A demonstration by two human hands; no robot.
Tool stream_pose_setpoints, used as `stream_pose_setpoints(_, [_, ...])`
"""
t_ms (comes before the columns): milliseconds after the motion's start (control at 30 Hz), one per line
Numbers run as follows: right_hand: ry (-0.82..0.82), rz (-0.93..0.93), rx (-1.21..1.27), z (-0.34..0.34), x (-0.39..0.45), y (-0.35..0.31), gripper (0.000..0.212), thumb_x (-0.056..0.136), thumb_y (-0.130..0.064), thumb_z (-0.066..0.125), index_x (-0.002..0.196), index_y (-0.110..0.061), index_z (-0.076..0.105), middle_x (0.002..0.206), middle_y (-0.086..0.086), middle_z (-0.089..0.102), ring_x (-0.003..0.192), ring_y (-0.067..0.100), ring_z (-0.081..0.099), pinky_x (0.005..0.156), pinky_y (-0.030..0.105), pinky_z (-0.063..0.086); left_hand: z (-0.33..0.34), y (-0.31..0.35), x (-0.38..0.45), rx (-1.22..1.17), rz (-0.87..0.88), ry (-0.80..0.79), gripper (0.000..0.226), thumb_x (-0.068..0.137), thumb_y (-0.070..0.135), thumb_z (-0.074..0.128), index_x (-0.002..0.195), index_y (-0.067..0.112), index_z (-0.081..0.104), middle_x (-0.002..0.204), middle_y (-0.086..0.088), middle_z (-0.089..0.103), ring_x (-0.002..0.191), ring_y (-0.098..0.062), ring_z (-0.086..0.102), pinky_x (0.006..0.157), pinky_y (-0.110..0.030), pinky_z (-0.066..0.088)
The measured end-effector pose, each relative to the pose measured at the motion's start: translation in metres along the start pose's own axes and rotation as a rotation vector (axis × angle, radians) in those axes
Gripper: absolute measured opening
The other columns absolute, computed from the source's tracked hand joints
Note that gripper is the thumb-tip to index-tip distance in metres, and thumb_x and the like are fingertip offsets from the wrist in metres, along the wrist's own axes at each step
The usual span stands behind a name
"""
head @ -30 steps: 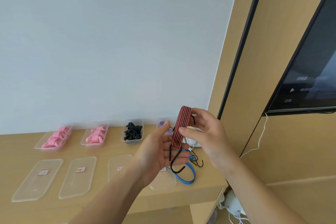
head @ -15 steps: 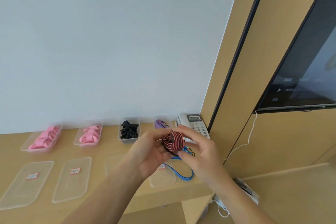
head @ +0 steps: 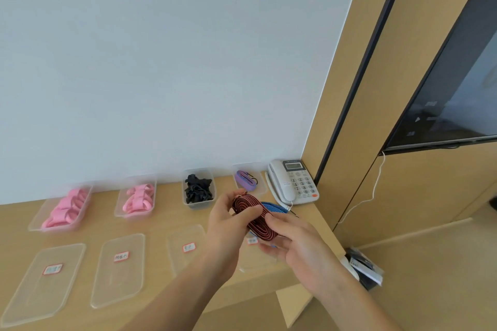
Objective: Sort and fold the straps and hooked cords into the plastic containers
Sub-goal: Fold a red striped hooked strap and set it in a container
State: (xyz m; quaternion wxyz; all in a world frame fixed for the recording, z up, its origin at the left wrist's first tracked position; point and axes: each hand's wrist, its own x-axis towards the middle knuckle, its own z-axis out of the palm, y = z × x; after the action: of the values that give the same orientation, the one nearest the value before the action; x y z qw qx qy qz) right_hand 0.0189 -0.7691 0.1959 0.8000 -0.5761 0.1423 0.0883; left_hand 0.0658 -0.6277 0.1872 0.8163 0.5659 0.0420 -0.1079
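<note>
- Left hand (head: 226,226) and right hand (head: 298,244) together grip a folded red-and-black striped flat cord (head: 255,219), held above the front right part of the light wooden desk (head: 166,212); left thumb lies across the bundle's upper end, right fingers curl around its lower end.
- Front row on the desk: four flat clear plastic lids (head: 118,269), each bearing a red-bordered label; the rightmost is largely hidden behind the hands.
- Behind the hands: a blue strap (head: 274,208) lies on the desk, partly covered.
- Back row, left to right: two clear plastic containers (head: 135,200) with folded pink straps (head: 66,208); a third container (head: 199,188) with black straps; a fourth (head: 248,180) with a folded purple cord with a black hook.
- Far right corner: white desk telephone (head: 294,181) against the wall.
</note>
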Motion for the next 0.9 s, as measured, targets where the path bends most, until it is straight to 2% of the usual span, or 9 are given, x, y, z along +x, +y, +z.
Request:
stream_pose_setpoints(133, [-0.150, 0.091, 0.188, -0.007, 0.017, 0.016, 0.038, 0.090, -0.008, 0.068, 0.126, 0.002, 0.066, 0.126, 0.027, 0.063, 0.119, 0.043, 0.060, 0.108, 0.055, 0.046, -0.015, -0.012, 0.010, 0.055, -0.011, -0.095, 0.039, 0.087, -0.003, 0.072, 0.119, 0.018, 0.065, 0.093, -0.003, 0.072, 0.089, -0.020, 0.070, 0.083, -0.037, 0.059])
stream_pose_setpoints(200, [-0.152, 0.104, 0.183, -0.012, 0.032, 0.020, 0.041, 0.085, -0.003, 0.067, 0.126, 0.005, 0.065, 0.125, 0.030, 0.062, 0.119, 0.045, 0.060, 0.109, 0.056, 0.045, -0.019, -0.017, 0.021, 0.110, -0.010, -0.125, 0.042, 0.087, -0.003, 0.072, 0.120, 0.022, 0.065, 0.096, -0.001, 0.073, 0.092, -0.018, 0.069, 0.083, -0.034, 0.057])
stream_pose_setpoints(400, [-0.138, 0.128, -0.321, -0.035, 0.094, 0.010, 0.047, 0.070, 0.000, 0.081, 0.116, -0.007, 0.072, 0.114, 0.031, 0.068, 0.107, 0.041, 0.068, 0.092, 0.048, 0.058, -0.030, -0.027, 0.073, 0.334, -0.083, -0.254, 0.053, 0.085, -0.015, 0.068, 0.126, 0.018, 0.060, 0.103, -0.008, 0.070, 0.094, -0.016, 0.071, 0.079, -0.021, 0.054])
stream_pose_setpoints(467, [-0.094, 0.107, -0.512, -0.040, 0.121, 0.001, 0.039, 0.070, 0.000, 0.082, 0.107, -0.009, 0.074, 0.105, 0.026, 0.072, 0.095, 0.032, 0.073, 0.083, 0.040, 0.061, -0.028, -0.033, 0.098, 0.400, -0.105, -0.229, 0.053, 0.086, -0.012, 0.069, 0.126, 0.021, 0.060, 0.109, -0.008, 0.070, 0.098, -0.013, 0.071, 0.080, -0.019, 0.054])
stream_pose_setpoints(533, [-0.022, 0.077, -0.665, -0.048, 0.154, -0.004, 0.034, 0.067, -0.012, 0.086, 0.099, -0.016, 0.076, 0.097, 0.016, 0.075, 0.090, 0.024, 0.074, 0.085, 0.040, 0.060, -0.023, -0.041, 0.129, 0.456, -0.103, -0.163, 0.050, 0.086, -0.006, 0.073, 0.124, 0.025, 0.061, 0.118, -0.001, 0.070, 0.110, -0.012, 0.068, 0.088, -0.021, 0.054])
stream_pose_setpoints(633, [0.064, 0.001, -0.939, -0.063, 0.205, -0.005, 0.046, 0.063, -0.033, 0.088, 0.104, -0.025, 0.068, 0.088, -0.003, 0.074, 0.084, 0.014, 0.072, 0.082, 0.037, 0.060, -0.017, -0.051, 0.175, 0.633, -0.103, -0.050, 0.047, 0.086, 0.011, 0.079, 0.126, 0.028, 0.062, 0.127, 0.012, 0.064, 0.122, -0.009, 0.058, 0.103, -0.022, 0.046])
stream_pose_setpoints(733, [0.092, -0.080, -1.149, -0.076, 0.256, -0.003, 0.049, 0.076, -0.036, 0.082, 0.117, -0.016, 0.063, 0.097, -0.002, 0.071, 0.091, 0.019, 0.068, 0.081, 0.035, 0.055, -0.014, -0.059, 0.212, 0.757, -0.168, 0.041, 0.046, 0.089, 0.025, 0.076, 0.132, 0.030, 0.060, 0.132, 0.013, 0.059, 0.126, -0.010, 0.053, 0.103, -0.026, 0.044])
stream_pose_setpoints(800, [0.058, -0.135, -1.215, -0.082, 0.287, 0.002, 0.042, 0.082, -0.036, 0.077, 0.118, -0.022, 0.061, 0.103, -0.003, 0.069, 0.097, 0.019, 0.066, 0.078, 0.028, 0.051, -0.012, -0.065, 0.229, 0.789, -0.225, 0.078, 0.043, 0.092, 0.029, 0.073, 0.132, 0.031, 0.060, 0.133, 0.012, 0.058, 0.126, -0.009, 0.052, 0.103, -0.029, 0.044])
stream_pose_setpoints(900, [-0.008, -0.197, -1.302, -0.083, 0.329, 0.017, 0.038, 0.087, -0.035, 0.071, 0.121, -0.023, 0.058, 0.108, -0.002, 0.065, 0.104, 0.021, 0.058, 0.083, 0.033, 0.051, -0.009, -0.079, 0.251, 0.857, -0.282, 0.119, 0.046, 0.092, 0.035, 0.071, 0.136, 0.032, 0.057, 0.137, 0.008, 0.057, 0.125, -0.009, 0.051, 0.106, -0.033, 0.046])
